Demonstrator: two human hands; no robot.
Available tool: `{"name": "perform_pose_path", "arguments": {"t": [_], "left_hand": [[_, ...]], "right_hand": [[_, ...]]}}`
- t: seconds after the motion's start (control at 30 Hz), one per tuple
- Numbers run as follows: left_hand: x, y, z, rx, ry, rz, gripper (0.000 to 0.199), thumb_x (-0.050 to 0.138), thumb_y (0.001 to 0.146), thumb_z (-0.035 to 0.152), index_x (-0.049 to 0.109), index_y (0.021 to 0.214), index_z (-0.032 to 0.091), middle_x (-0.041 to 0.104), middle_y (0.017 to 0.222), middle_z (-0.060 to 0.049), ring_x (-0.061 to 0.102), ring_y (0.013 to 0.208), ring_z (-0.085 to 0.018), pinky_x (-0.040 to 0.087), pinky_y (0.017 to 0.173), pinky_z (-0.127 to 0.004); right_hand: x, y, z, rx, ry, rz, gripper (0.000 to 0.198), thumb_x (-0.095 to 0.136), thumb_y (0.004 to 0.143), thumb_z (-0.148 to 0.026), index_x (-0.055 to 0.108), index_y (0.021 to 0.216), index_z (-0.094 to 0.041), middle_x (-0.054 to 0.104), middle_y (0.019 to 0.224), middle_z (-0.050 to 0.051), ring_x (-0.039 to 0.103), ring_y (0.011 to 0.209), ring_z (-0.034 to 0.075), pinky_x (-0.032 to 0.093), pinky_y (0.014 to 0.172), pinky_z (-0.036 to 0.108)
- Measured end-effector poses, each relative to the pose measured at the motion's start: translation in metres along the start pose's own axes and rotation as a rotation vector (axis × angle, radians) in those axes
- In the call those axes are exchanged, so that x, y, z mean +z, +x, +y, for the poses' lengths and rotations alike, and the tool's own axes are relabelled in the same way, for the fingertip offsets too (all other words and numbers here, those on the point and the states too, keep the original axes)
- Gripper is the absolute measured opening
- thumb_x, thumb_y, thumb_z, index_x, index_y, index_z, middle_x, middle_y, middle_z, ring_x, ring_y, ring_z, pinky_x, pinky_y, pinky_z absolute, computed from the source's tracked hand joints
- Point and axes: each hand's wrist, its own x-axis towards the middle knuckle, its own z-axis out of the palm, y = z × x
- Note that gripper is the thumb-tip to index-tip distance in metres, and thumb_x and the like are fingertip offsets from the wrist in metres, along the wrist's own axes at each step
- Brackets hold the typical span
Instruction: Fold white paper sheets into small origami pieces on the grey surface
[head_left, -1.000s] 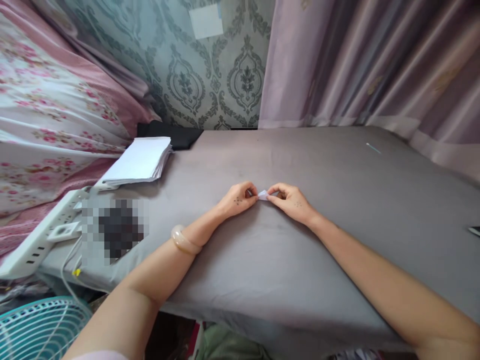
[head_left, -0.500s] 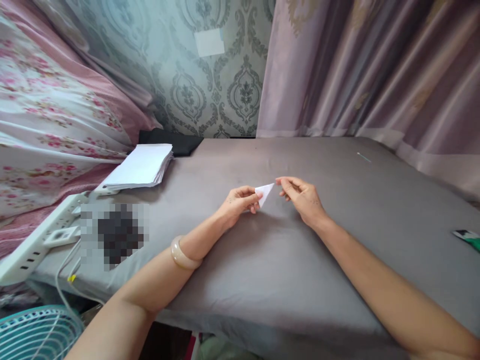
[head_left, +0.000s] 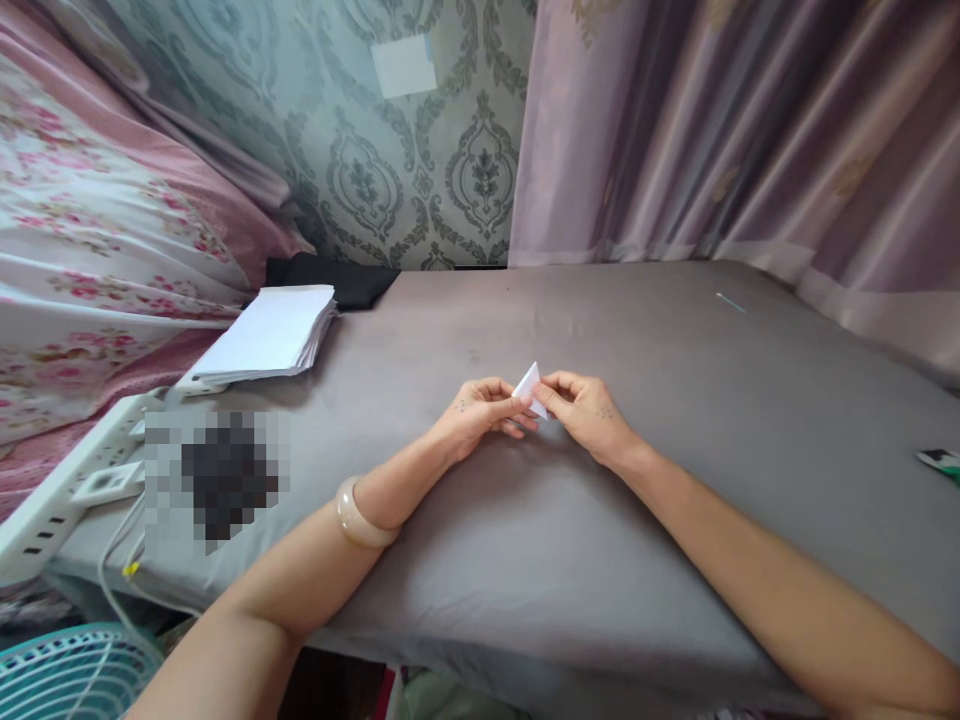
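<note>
A small folded piece of white paper (head_left: 529, 380), roughly triangular with a point upward, is held above the grey-covered table (head_left: 480, 530). My left hand (head_left: 484, 412) pinches its left side between thumb and fingers. On the other side, my right hand (head_left: 585, 405) grips the paper's right edge, its thumb lying across the front. The two thumbs nearly meet over the paper, hiding its lower part. A pale bangle (head_left: 360, 515) circles my left forearm.
Stacked white paper (head_left: 266, 330) lies at the back left, beside a black flat item (head_left: 367, 285). A white power strip (head_left: 67, 490) with cables runs along the left edge, near a blurred dark patch (head_left: 229, 475). A teal fan (head_left: 75, 670) stands below. A thin stick (head_left: 731, 302) lies back right.
My right hand has moved left and taken hold of the paper, which it was apart from before. The paper has turned so that its point is upward rather than to the right.
</note>
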Motion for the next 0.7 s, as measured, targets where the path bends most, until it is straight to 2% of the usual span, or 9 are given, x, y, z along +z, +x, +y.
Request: {"name": "perform_pose_path", "arguments": {"t": [0.1, 0.2, 0.27, 0.37, 0.5, 0.63, 0.7], "left_hand": [[-0.0002, -0.0001, -0.0001, 0.017, 0.095, -0.013, 0.034, 0.079, 0.068, 0.039, 0.068, 0.081, 0.009, 0.069, 0.075, -0.007, 0.065, 0.064, -0.013, 0.051, 0.059, -0.024], [-0.0006, 0.0007, -0.0014, 0.103, 0.199, 0.046, 0.035, 0.076, 0.07, 0.044, 0.067, 0.069, 0.01, 0.063, 0.061, -0.003, 0.055, 0.052, -0.008, 0.045, 0.053, -0.022], [-0.0009, 0.0018, -0.0024, 0.161, 0.193, 0.101, 0.036, 0.074, 0.071, 0.046, 0.066, 0.065, 0.011, 0.06, 0.058, -0.002, 0.052, 0.05, -0.007, 0.042, 0.052, -0.021], [-0.0017, 0.0036, -0.0036, 0.192, 0.127, 0.148, 0.034, 0.075, 0.07, 0.045, 0.064, 0.065, 0.012, 0.06, 0.059, -0.001, 0.05, 0.05, -0.007, 0.041, 0.052, -0.021], [-0.0038, 0.0053, -0.0044, 0.147, 0.109, 0.127, 0.033, 0.075, 0.07, 0.044, 0.065, 0.065, 0.013, 0.061, 0.062, -0.001, 0.051, 0.053, -0.007, 0.041, 0.055, -0.023], [-0.0058, 0.0059, -0.0033, 0.143, 0.093, 0.097, 0.029, 0.077, 0.068, 0.039, 0.072, 0.082, 0.014, 0.067, 0.074, -0.003, 0.057, 0.064, -0.01, 0.043, 0.062, -0.024], [-0.006, 0.0058, -0.002, 0.156, 0.089, 0.098, 0.028, 0.079, 0.066, 0.035, 0.072, 0.084, 0.014, 0.068, 0.075, -0.003, 0.057, 0.065, -0.01, 0.044, 0.063, -0.024]], "right_hand": [[-0.0055, 0.0015, -0.001, 0.025, -0.066, -0.027, 0.03, 0.065, 0.073, -0.047, 0.066, 0.071, -0.017, 0.065, 0.065, 0.002, 0.053, 0.057, 0.012, 0.043, 0.057, 0.027], [-0.0067, -0.0002, -0.0033, 0.058, -0.076, -0.043, 0.032, 0.064, 0.074, -0.049, 0.066, 0.071, -0.017, 0.063, 0.062, 0.001, 0.052, 0.055, 0.011, 0.042, 0.055, 0.026], [-0.0042, -0.0026, -0.0044, 0.082, -0.041, -0.048, 0.034, 0.063, 0.075, -0.05, 0.068, 0.075, -0.016, 0.066, 0.066, 0.002, 0.057, 0.06, 0.013, 0.045, 0.057, 0.026], [0.0009, -0.0055, -0.0044, 0.128, 0.028, -0.061, 0.036, 0.064, 0.075, -0.051, 0.069, 0.078, -0.016, 0.069, 0.07, 0.005, 0.059, 0.062, 0.013, 0.048, 0.059, 0.026], [0.0016, -0.0057, -0.0032, 0.147, 0.031, -0.028, 0.035, 0.069, 0.069, -0.051, 0.071, 0.072, -0.016, 0.067, 0.062, 0.003, 0.054, 0.051, 0.011, 0.048, 0.054, 0.027], [-0.0043, -0.0044, -0.0019, 0.097, -0.04, -0.032, 0.036, 0.069, 0.07, -0.052, 0.071, 0.067, -0.017, 0.067, 0.06, 0.003, 0.054, 0.049, 0.011, 0.047, 0.053, 0.026], [-0.0067, -0.0039, -0.0002, 0.093, -0.065, -0.072, 0.036, 0.067, 0.073, -0.052, 0.071, 0.066, -0.017, 0.068, 0.061, 0.004, 0.055, 0.05, 0.011, 0.048, 0.054, 0.027]]}}
